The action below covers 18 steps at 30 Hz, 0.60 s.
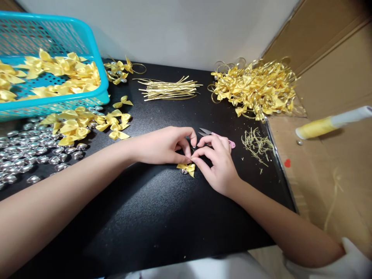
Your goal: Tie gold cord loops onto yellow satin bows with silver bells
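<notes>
- Black matte bench (151, 217) against a pale wall, boxed in on the right by brown cardboard (334, 77) standing at the bench's right edge.
- Widest open room on the near half of the bench, below and between the forearms; bare dark surface there.
- Left hand (165, 145) and right hand (216, 161) meeting fingertip to fingertip at bench centre, both pinched shut on something small at the top of a yellow ribbon bow (187, 168); exactly what sits between the fingertips too small to tell.
- Bow resting on the bench just below the fingertips, with a small silver bead touching it.
- Small snips with pink handle (221, 137) just behind the right hand, partly hidden by it.
- Gold trimmings (257, 145) scattered right of the hands, near the bench's right edge.
- Tangled heap of finished bows with gold loops (255, 87) at far right, up against the cardboard.
- Bundle of cut gold cords (168, 90) at far centre.
- Turquoise basket (87, 42) of yellow bows at far left, overhanging loose bows (75, 126) on the bench.
- Silver beads (26, 151) crowding the left edge.
- Yellow thread spool (328, 124) lying on the cardboard at right, well apart from the hands.
</notes>
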Available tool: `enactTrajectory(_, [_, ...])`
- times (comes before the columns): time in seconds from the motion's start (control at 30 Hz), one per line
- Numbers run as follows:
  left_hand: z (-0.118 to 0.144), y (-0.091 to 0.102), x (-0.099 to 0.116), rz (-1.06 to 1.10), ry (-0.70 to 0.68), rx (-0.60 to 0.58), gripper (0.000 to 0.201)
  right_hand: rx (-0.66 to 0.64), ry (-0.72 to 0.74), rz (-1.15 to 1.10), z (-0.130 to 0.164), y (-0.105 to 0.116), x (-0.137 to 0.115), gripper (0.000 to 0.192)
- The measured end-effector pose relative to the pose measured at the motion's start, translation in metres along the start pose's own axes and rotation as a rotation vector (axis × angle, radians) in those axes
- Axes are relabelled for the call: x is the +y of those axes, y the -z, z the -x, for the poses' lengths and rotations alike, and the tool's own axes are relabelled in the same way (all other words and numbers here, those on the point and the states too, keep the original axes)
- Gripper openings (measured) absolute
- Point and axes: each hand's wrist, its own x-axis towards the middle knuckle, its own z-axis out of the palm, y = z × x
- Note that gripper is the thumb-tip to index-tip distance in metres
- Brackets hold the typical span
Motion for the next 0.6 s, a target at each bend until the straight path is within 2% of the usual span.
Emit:
enactTrajectory(0.23, [-0.0007,0.0008,0.0031,-0.039,0.011,-0.011,0.024,-0.003,-0.002,-0.022,-0.0006,0.0012,-0.0004,0.011])
enactTrajectory(0.43, [0.0007,0.0023,0.0068,0.07,0.044,-0.023,0.016,-0.017,-0.005,-0.022,0.0,0.0012,0.0003,0.012])
enactTrajectory(0.6, [-0.0027,0.0011,0.0051,0.001,0.05,-0.026,0.022,-0.023,-0.012,-0.027,0.0002,0.0008,0.0005,0.011])
